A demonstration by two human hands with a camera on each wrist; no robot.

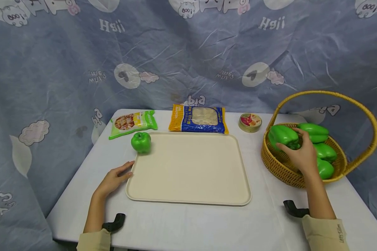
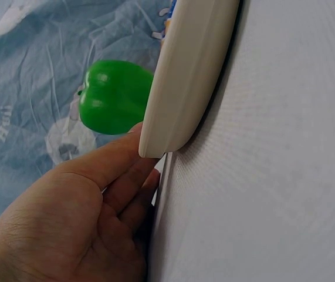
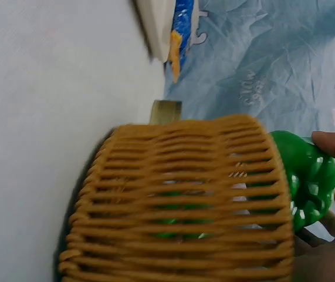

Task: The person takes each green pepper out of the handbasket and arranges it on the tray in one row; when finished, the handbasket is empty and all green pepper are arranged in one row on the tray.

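My right hand (image 1: pixel 304 153) grips a green bell pepper (image 1: pixel 282 136) between thumb and fingers, at the left side of the wicker basket (image 1: pixel 278 170). In the right wrist view this bell pepper (image 3: pixel 308 182) rises past the basket's woven rim, thumb on its upper side. More green peppers (image 1: pixel 325 152) lie in the basket beside the hand. My left hand (image 1: pixel 111 179) rests at the left edge of the cream tray (image 1: pixel 188 167), its fingers extended and fingertips right at the rim. Just beyond them, a green bell pepper (image 1: pixel 141 142) sits at the tray's back left corner.
Behind the tray lie a green snack bag (image 1: pixel 133 122) and a blue and yellow noodle packet (image 1: pixel 198 119). A small round tin (image 1: pixel 250 122) stands between that packet and the basket. The basket's tall handle (image 1: pixel 375 129) arches up on the right. A patterned cloth backdrop hangs behind the table.
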